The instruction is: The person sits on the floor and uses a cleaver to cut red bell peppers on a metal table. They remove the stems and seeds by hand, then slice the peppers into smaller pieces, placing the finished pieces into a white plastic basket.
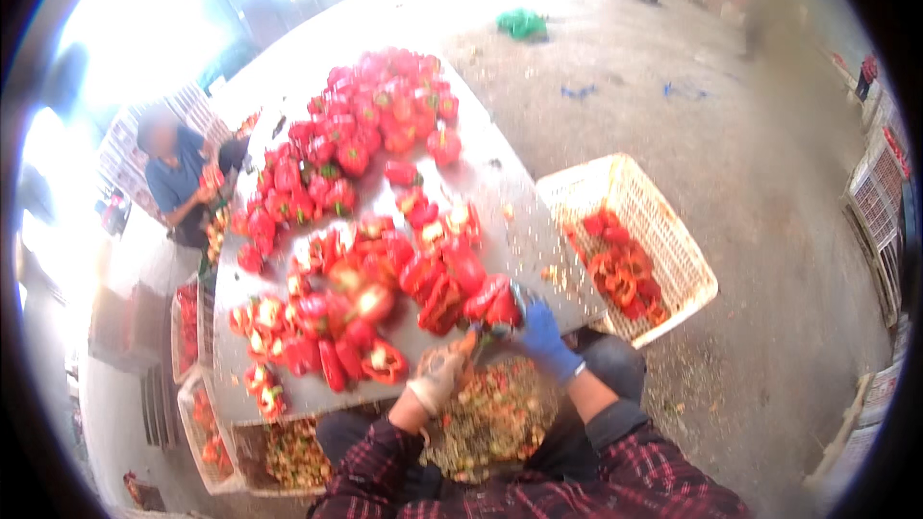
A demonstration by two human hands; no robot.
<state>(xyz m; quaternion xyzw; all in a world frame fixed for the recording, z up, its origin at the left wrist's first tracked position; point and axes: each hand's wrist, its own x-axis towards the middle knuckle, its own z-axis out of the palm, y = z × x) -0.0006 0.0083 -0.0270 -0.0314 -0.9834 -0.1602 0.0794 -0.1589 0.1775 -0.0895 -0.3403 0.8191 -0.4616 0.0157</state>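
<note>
My left hand (437, 375), in a pale, stained glove, is at the near edge of a metal table (515, 213). Its blurred orange-tinted fingertips point towards my right hand. My right hand (544, 337) wears a blue glove, and its fingers reach a cut red bell pepper (499, 300) at the table's edge. Blur hides whether either hand grips anything. Between the hands is a small dark green bit (493, 334), too blurred to name. Left of them lie opened bell peppers (382, 360) with pale cores showing. Farther back, whole red bell peppers (353, 157) are piled up.
A plastic crate (674, 231) with red pepper pieces stands right of the table. Below my hands is a heap of cores and seeds (497, 411). More crates (205, 440) line the left side. Across the table sits another person (177, 173) holding a pepper. Green netting (522, 24) lies on the floor.
</note>
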